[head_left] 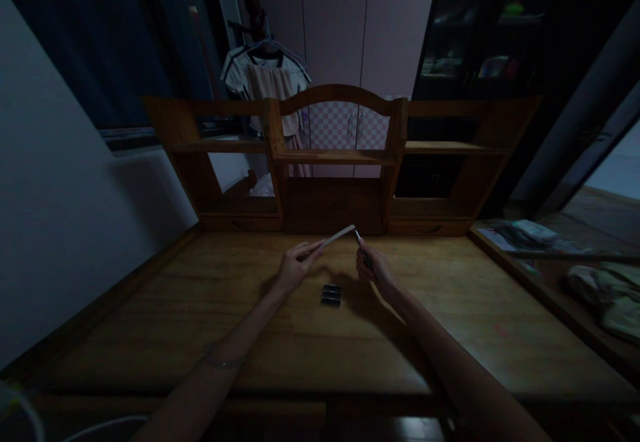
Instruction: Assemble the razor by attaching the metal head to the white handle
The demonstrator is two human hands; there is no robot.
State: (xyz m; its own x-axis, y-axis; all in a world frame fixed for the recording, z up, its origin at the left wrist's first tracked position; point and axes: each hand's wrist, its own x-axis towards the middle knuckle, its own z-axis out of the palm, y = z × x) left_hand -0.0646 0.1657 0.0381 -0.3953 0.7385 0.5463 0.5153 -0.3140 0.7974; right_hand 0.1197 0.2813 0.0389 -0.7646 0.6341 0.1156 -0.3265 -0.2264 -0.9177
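My left hand (295,265) is closed on one end of a thin white strip (337,236), which slants up to the right above the desk. In my right hand (376,269) is a slim tool (367,259) with a dark handle and a narrow metal tip, its kind hard to make out in the dim light. The tip points up and left, close to the strip's far end; whether they touch I cannot tell. On the desktop below, between my forearms, lie small black rectangular pieces (331,295) side by side in a short stack of rows.
The wooden desk (190,335) has a shelf unit (335,157) along its back edge. A wall (75,195) stands at the left. Clothes on hangers (267,75) and a wardrobe (333,29) are behind. Papers and cloth (530,232) lie past the right edge.
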